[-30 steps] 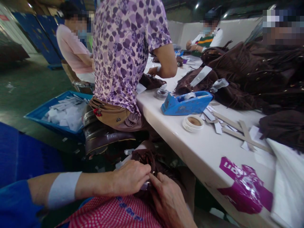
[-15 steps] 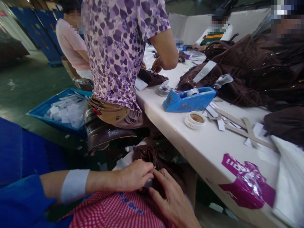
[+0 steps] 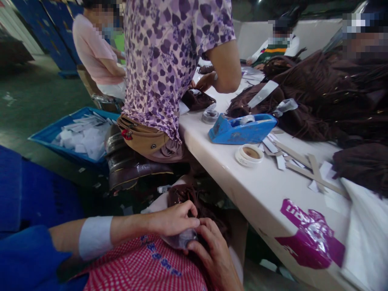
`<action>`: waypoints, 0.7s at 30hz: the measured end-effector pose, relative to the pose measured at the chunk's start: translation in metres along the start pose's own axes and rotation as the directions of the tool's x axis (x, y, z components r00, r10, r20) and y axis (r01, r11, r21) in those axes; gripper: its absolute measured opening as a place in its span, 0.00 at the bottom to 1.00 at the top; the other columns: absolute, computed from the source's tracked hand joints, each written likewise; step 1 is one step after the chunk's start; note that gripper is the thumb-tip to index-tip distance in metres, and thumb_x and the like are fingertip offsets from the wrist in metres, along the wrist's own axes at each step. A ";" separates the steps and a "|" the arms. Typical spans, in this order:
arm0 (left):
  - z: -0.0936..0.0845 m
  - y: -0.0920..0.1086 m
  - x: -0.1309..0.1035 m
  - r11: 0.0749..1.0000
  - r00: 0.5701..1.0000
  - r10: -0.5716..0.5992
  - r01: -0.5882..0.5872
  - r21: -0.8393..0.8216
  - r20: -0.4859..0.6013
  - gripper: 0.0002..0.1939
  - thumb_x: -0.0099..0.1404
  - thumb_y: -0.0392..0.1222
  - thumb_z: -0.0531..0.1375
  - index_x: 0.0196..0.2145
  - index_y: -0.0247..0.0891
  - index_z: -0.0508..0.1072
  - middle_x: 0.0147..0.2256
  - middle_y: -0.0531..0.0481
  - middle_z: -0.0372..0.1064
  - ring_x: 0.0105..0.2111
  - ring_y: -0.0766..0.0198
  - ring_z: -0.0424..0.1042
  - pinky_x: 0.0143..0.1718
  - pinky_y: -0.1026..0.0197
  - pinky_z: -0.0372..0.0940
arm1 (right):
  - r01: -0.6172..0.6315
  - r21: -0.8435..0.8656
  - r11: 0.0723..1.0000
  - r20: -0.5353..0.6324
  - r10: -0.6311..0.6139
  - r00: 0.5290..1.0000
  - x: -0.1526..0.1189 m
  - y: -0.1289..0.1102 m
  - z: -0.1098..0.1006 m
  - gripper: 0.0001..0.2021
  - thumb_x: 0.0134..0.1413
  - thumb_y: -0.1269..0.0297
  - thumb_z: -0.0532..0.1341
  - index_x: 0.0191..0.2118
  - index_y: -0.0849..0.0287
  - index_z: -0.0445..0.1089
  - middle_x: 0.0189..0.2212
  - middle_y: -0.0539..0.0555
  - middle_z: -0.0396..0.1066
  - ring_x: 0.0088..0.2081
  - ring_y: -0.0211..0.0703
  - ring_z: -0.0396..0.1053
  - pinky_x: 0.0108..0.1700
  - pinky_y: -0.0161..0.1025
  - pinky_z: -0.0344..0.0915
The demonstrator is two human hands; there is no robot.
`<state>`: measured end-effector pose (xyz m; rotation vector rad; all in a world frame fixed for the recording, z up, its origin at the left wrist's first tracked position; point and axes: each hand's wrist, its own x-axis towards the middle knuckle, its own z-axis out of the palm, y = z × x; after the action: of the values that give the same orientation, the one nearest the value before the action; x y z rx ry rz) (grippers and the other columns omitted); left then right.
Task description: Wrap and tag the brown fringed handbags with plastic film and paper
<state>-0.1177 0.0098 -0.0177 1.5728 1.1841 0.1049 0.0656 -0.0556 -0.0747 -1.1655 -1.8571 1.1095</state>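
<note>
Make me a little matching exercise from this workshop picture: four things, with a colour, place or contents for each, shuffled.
1. Tape dispenser
2. Checked cloth
3. Bin on the floor
4. Fringed piece in the lap

A. Dark brown
B. Holding white scraps
C. Standing on the table
D. Red and white

Pairs: 1-C, 2-D, 3-B, 4-A
</note>
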 end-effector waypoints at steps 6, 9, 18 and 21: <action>-0.011 -0.005 0.017 0.982 0.930 -0.033 0.098 -0.161 0.367 0.27 0.55 0.43 0.65 0.50 0.39 0.61 0.30 0.55 0.71 0.28 0.61 0.72 0.29 0.63 0.65 | 0.092 -0.129 0.987 0.057 -0.085 0.995 0.001 0.006 -0.007 0.13 0.66 0.49 0.56 0.43 0.51 0.70 0.40 0.49 0.71 0.42 0.41 0.72 0.43 0.34 0.69; -0.016 -0.008 0.025 0.994 0.898 0.069 -0.023 -0.109 0.435 0.44 0.46 0.42 0.72 0.57 0.41 0.56 0.34 0.53 0.73 0.31 0.59 0.74 0.30 0.62 0.67 | 0.132 -0.310 0.942 -0.061 -0.159 0.985 0.004 0.011 -0.009 0.22 0.66 0.47 0.55 0.58 0.52 0.63 0.51 0.56 0.70 0.51 0.47 0.71 0.50 0.40 0.70; -0.034 0.008 0.028 0.937 0.907 0.183 -0.278 0.213 0.379 0.69 0.50 0.29 0.69 0.70 0.37 0.20 0.42 0.47 0.75 0.34 0.61 0.75 0.37 0.61 0.69 | 0.220 -0.448 0.867 0.069 -0.212 0.975 0.016 0.003 -0.007 0.13 0.63 0.69 0.62 0.51 0.52 0.66 0.43 0.54 0.75 0.40 0.50 0.72 0.41 0.45 0.71; -0.036 0.006 0.029 0.941 0.900 0.194 -0.283 0.187 0.390 0.68 0.51 0.28 0.69 0.71 0.39 0.22 0.47 0.45 0.75 0.33 0.62 0.75 0.37 0.62 0.69 | 0.192 -0.487 0.852 0.137 -0.143 0.980 0.021 -0.005 -0.007 0.10 0.59 0.72 0.64 0.45 0.53 0.70 0.40 0.53 0.74 0.39 0.51 0.71 0.41 0.49 0.71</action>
<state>-0.1221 0.0557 -0.0137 1.8525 0.7241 -0.1735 0.0618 -0.0349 -0.0657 -1.2049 -2.3598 0.6038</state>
